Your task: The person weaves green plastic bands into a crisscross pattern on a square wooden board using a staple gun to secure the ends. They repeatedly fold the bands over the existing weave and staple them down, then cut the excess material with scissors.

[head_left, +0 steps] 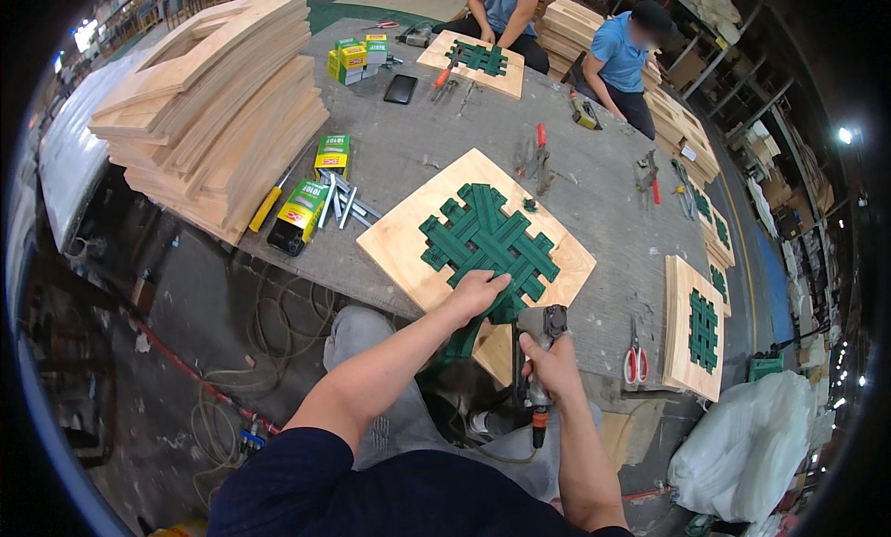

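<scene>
A square wooden panel point(404, 249) lies turned cornerwise at the table's near edge, its middle covered by woven green webbing point(483, 231). My left hand point(476, 296) is closed on a green strap point(506, 307) at the panel's near side; the strap's loose length hangs toward my lap. In my right hand point(554, 365) is a pneumatic stapler point(548, 325), its head close to the panel's near right edge. An orange hose fitting point(539, 418) shows at the tool's lower end. My fingers partly hide the strap and the stapler's grip.
Tall stacked wooden panels point(213, 119) stand at left, near staple boxes point(302, 207) and loose staple strips point(348, 203). Red-handled pliers point(541, 147) lie beyond my panel, scissors point(636, 361) at right beside webbed panels point(682, 333). Two people in blue shirts sit across the table. An air hose point(218, 426) coils below.
</scene>
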